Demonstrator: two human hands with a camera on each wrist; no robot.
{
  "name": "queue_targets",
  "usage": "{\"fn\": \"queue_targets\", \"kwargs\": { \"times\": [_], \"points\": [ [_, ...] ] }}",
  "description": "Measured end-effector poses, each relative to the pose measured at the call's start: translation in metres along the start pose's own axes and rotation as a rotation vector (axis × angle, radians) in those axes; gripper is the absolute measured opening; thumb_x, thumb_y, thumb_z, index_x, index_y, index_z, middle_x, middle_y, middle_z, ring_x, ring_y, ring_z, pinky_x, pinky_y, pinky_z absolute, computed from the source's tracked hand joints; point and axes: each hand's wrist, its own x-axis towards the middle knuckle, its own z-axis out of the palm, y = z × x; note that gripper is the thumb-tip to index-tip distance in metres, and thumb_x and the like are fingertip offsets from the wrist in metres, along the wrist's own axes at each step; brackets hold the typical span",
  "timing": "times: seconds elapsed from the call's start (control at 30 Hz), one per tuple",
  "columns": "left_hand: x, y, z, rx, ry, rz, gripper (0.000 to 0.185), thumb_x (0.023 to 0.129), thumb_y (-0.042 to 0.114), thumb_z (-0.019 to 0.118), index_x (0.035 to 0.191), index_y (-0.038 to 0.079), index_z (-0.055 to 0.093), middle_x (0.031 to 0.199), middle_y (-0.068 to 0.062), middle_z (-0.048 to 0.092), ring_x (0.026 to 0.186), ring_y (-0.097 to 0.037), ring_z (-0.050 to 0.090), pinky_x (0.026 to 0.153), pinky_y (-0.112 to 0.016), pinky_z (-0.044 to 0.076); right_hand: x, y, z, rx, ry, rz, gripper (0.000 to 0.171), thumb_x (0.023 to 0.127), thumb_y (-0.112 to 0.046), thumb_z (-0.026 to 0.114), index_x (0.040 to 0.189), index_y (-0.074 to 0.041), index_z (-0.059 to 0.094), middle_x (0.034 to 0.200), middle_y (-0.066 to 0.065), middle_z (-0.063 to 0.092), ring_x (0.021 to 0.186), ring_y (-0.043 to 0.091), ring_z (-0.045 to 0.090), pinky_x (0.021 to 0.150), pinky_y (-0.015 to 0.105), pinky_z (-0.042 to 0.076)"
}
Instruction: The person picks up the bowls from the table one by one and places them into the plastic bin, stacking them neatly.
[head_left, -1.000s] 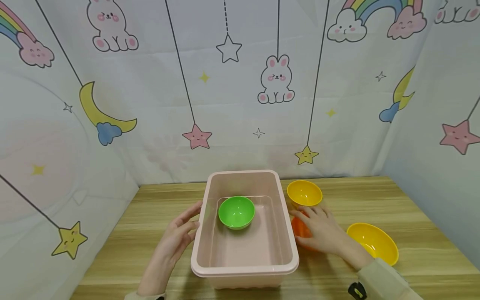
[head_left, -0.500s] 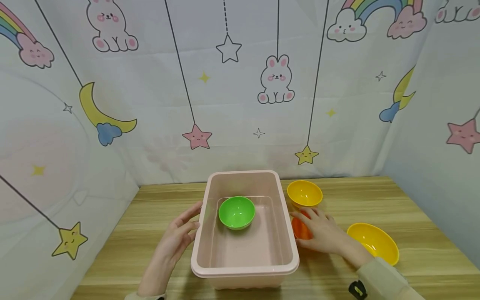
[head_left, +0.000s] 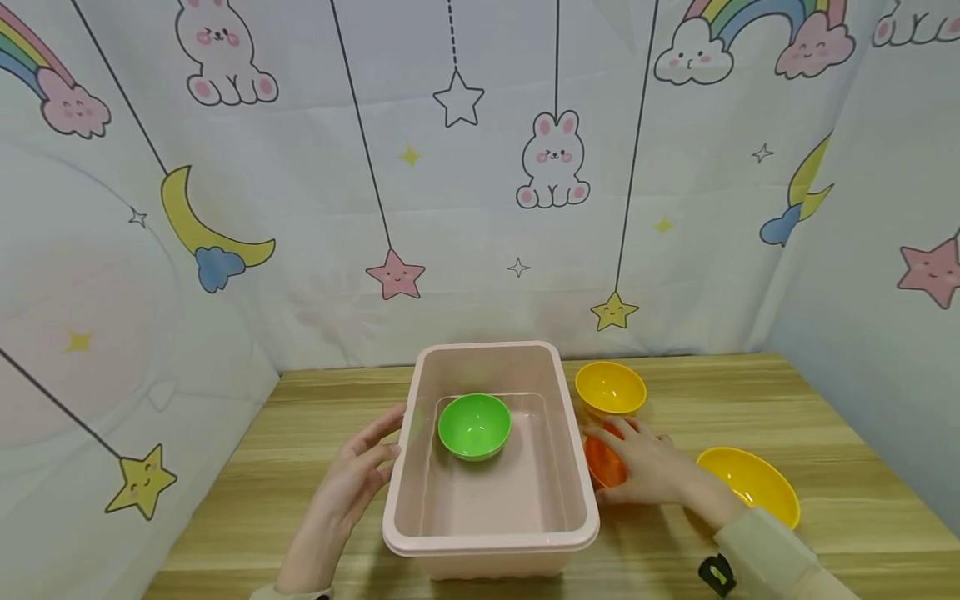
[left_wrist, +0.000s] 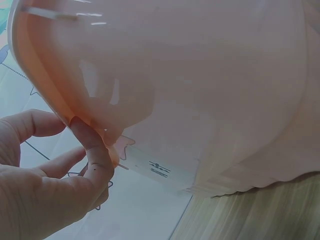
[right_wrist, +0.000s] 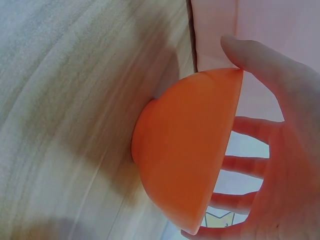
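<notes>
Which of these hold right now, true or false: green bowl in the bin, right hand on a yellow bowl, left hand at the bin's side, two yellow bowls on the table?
1. The green bowl sits inside the pink bin. True.
2. The right hand holds a yellow bowl. False: it grips the orange bowl.
3. The left hand touches the bin's left side. True.
4. Only one yellow bowl is on the table. False: there is a small yellow bowl and a large yellow bowl.
</notes>
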Motion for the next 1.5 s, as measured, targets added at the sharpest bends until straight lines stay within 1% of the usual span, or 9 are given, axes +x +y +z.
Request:
{"fn": "queue_targets", "kwargs": {
  "times": [0.2, 0.33, 0.53, 0.87, 0.97, 1.1, 1.33, 1.5],
  "points": [
    [-0.0008, -0.0006, 0.0001, -0.005, -0.002, 0.000, 0.063, 0.089, -0.002, 0.050, 0.149, -0.001, 0.029, 0.127, 0.006, 0.050, 0.101, -0.013, 0.062, 0.087, -0.028, 0.053, -0.0004, -0.0008, -0.0027, 0.013, -0.023, -0.004, 0.091, 0.062, -0.061, 0.078, 0.138, -0.019, 0.049, 0.139, 0.016, 0.046, 0.123, 0.042, 0.043, 0.074, 0.059, 0.045],
    [-0.0015, -0.0002, 0.0009, -0.008, 0.001, -0.001, 0.063, 0.089, -0.002, 0.050, 0.149, -0.002, 0.029, 0.127, 0.004, 0.050, 0.100, -0.013, 0.062, 0.087, -0.028, 0.053, -0.0001, 0.0005, -0.0012, 0.015, -0.021, -0.004, 0.091, 0.061, -0.062, 0.078, 0.137, -0.020, 0.050, 0.139, 0.014, 0.046, 0.122, 0.043, 0.044, 0.076, 0.062, 0.045],
    [-0.0008, 0.0000, 0.0012, -0.002, 0.001, 0.000, 0.063, 0.089, -0.002, 0.050, 0.148, -0.002, 0.030, 0.129, 0.002, 0.048, 0.100, -0.013, 0.062, 0.087, -0.028, 0.053, -0.0003, 0.0024, -0.0002, 0.003, 0.003, -0.005, 0.089, 0.062, -0.063, 0.077, 0.137, -0.022, 0.051, 0.138, 0.013, 0.048, 0.122, 0.043, 0.045, 0.077, 0.066, 0.044],
    [-0.0012, -0.0012, 0.0006, -0.004, 0.000, 0.001, 0.063, 0.089, -0.003, 0.050, 0.148, -0.002, 0.029, 0.128, 0.002, 0.048, 0.099, -0.013, 0.062, 0.087, -0.029, 0.053, 0.0000, 0.0060, 0.0063, -0.018, 0.017, 0.006, 0.087, 0.061, -0.065, 0.076, 0.135, -0.026, 0.053, 0.136, 0.010, 0.050, 0.120, 0.041, 0.046, 0.079, 0.066, 0.044],
    [-0.0012, -0.0014, 0.0005, -0.004, -0.004, 0.000, 0.063, 0.089, -0.003, 0.049, 0.149, -0.003, 0.028, 0.129, 0.001, 0.047, 0.100, -0.013, 0.062, 0.087, -0.028, 0.053, 0.0002, 0.0073, 0.0071, -0.021, 0.017, 0.009, 0.088, 0.061, -0.066, 0.076, 0.135, -0.026, 0.053, 0.136, 0.010, 0.050, 0.120, 0.040, 0.046, 0.079, 0.067, 0.044],
    [-0.0008, -0.0013, 0.0007, -0.006, -0.004, -0.001, 0.063, 0.089, -0.002, 0.049, 0.149, -0.002, 0.028, 0.129, 0.002, 0.047, 0.101, -0.013, 0.061, 0.088, -0.028, 0.052, 0.0004, 0.0083, 0.0060, -0.019, 0.018, 0.019, 0.088, 0.061, -0.067, 0.075, 0.136, -0.027, 0.052, 0.136, 0.010, 0.050, 0.120, 0.040, 0.046, 0.080, 0.072, 0.042],
    [0.0005, -0.0009, 0.0001, -0.010, 0.007, 0.000, 0.062, 0.089, -0.002, 0.050, 0.148, -0.001, 0.030, 0.128, 0.003, 0.048, 0.102, -0.013, 0.060, 0.088, -0.028, 0.052, -0.0006, 0.0079, 0.0028, -0.023, 0.019, 0.021, 0.088, 0.062, -0.070, 0.073, 0.137, -0.028, 0.051, 0.138, 0.011, 0.049, 0.121, 0.039, 0.045, 0.083, 0.072, 0.041],
    [0.0005, -0.0007, 0.0006, -0.009, 0.007, 0.001, 0.062, 0.089, -0.002, 0.050, 0.148, -0.001, 0.030, 0.128, 0.003, 0.048, 0.102, -0.013, 0.061, 0.088, -0.028, 0.052, -0.0024, 0.0072, 0.0020, -0.009, 0.011, 0.032, 0.089, 0.063, -0.070, 0.073, 0.139, -0.029, 0.050, 0.140, 0.012, 0.048, 0.124, 0.040, 0.043, 0.086, 0.076, 0.037]
  ]
}}
